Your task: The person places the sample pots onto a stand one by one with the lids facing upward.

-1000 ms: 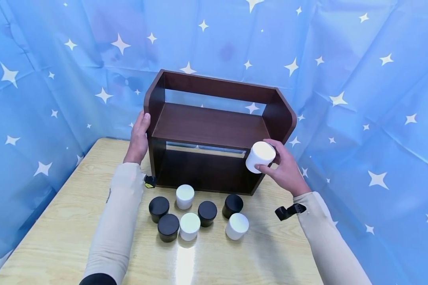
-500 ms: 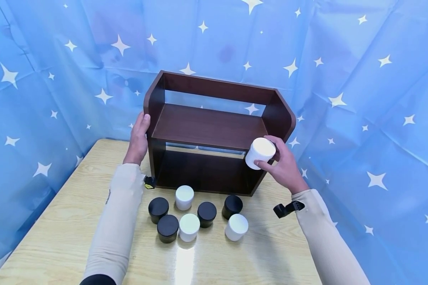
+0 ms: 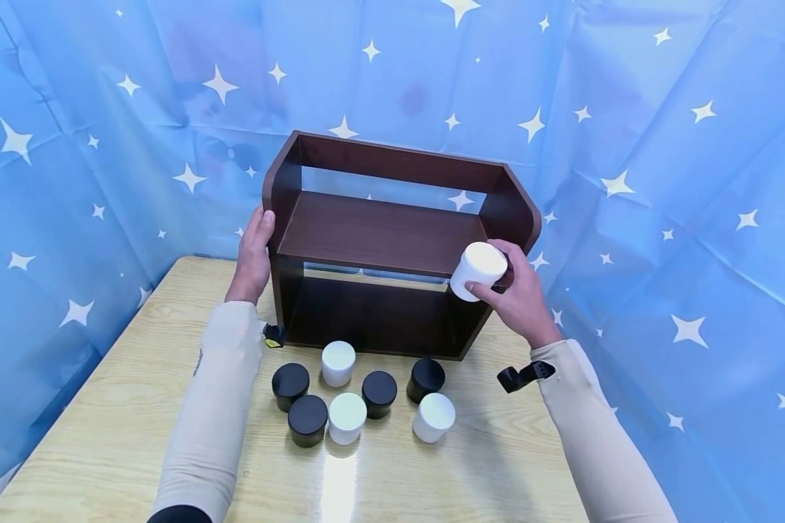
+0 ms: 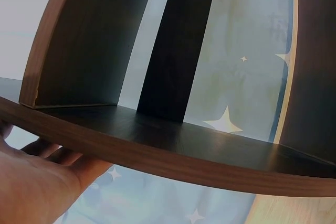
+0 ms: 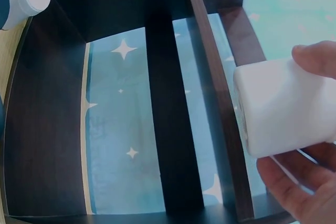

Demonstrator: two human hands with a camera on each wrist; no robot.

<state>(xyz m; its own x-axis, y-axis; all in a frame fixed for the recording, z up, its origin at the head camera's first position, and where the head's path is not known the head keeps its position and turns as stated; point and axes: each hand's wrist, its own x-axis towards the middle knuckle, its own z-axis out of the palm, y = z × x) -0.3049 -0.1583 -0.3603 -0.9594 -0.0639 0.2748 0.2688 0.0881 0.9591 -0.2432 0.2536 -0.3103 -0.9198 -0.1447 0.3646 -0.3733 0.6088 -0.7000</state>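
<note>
A white lidded jar (image 3: 476, 272) is gripped between the thumb and fingers of my right hand (image 3: 522, 296). It overlaps the front right of the upper board of a dark brown two-tier shelf (image 3: 386, 231). In the right wrist view the jar (image 5: 286, 109) shows its smooth side, close by the edge of the upper board (image 5: 215, 72). My left hand (image 3: 254, 254) rests against the outer left side panel of the shelf, thumb at its front edge. From the left wrist view, the fingers (image 4: 63, 156) lie flat along the outside of that panel.
In front of the shelf, several black-lidded jars (image 3: 379, 391) and three white jars (image 3: 434, 417) stand on the light wooden table (image 3: 137, 407). A blue curtain with white stars (image 3: 392, 73) hangs behind and at both sides.
My right hand has raised the white jar slightly, from before the lower opening to the level of the upper board. The left hand stays at the side panel.
</note>
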